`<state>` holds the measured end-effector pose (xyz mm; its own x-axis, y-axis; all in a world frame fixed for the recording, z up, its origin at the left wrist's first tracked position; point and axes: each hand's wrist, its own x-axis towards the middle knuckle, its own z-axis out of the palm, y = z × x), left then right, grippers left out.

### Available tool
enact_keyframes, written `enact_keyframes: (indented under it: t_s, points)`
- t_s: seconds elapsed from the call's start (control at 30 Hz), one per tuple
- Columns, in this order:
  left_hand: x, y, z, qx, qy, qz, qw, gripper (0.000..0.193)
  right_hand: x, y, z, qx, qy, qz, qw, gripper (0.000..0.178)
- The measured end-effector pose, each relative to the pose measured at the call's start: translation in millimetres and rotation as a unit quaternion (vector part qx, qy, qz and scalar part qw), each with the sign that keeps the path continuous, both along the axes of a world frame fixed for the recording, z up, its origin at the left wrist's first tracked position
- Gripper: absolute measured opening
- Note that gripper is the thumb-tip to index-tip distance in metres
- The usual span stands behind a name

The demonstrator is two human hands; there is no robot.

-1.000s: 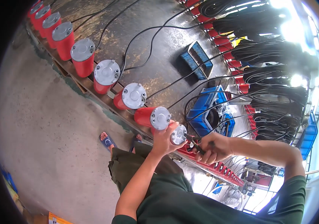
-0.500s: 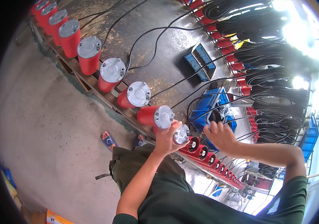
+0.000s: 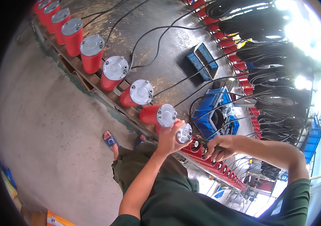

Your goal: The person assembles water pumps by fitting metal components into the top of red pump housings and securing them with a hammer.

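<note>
My left hand (image 3: 169,141) is wrapped around a round silver metal cap (image 3: 184,133) on a red cylinder in the row. Just right of it, my right hand (image 3: 222,146) grips a dark hand tool (image 3: 202,142), whose tip points toward that cap; I cannot make out its exact kind, nor whether it touches the cap. Beside the left hand stands another red cylinder (image 3: 150,113) with a silver cap (image 3: 166,115) on its end. Past the held cap, uncapped red cylinders (image 3: 196,153) show their insides, partly hidden behind my right hand.
Several capped red cylinders (image 3: 91,60) line a narrow bench toward the upper left. Beyond it are a blue crate (image 3: 210,113) with parts and bags, and a smaller blue crate (image 3: 195,62). Black cables (image 3: 162,28) cross the floor to hanging coils (image 3: 273,79).
My right hand has come down from over the blue crate, closer to the held cap, and a dark tool now shows in it. The left hand stays on the cap.
</note>
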<state>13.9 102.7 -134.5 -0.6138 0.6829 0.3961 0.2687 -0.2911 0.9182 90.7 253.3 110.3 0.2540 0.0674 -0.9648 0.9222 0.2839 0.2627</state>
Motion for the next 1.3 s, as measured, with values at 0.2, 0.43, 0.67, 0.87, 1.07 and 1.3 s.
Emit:
enact_keyframes:
  t_s: [0.2,0.43,0.67,0.87,1.07,1.3]
  points:
    - [-1,2,-1,0.005,-0.013,0.004,1.0,0.082,14,2,12,0.051,0.114,0.292,0.948,0.042]
    - [-2,3,-3,0.005,-0.014,0.003,1.0,0.081,-3,3,4,0.203,0.331,0.594,0.705,0.063]
    - [-1,2,-5,-0.001,-0.023,-0.003,1.0,0.081,-32,3,-7,0.199,0.369,0.711,0.565,0.051]
    - [0,1,-7,0.0,-0.03,-0.003,1.0,0.081,-43,-23,7,0.107,0.19,0.559,0.8,0.029]
    - [0,-2,-6,-0.017,-0.029,-0.009,0.999,0.082,-44,-33,6,0.036,0.121,0.337,0.933,0.021]
    - [0,0,-8,-0.007,-0.015,0.026,1.0,0.076,-47,-25,-1,-0.043,0.053,0.09,0.994,0.033]
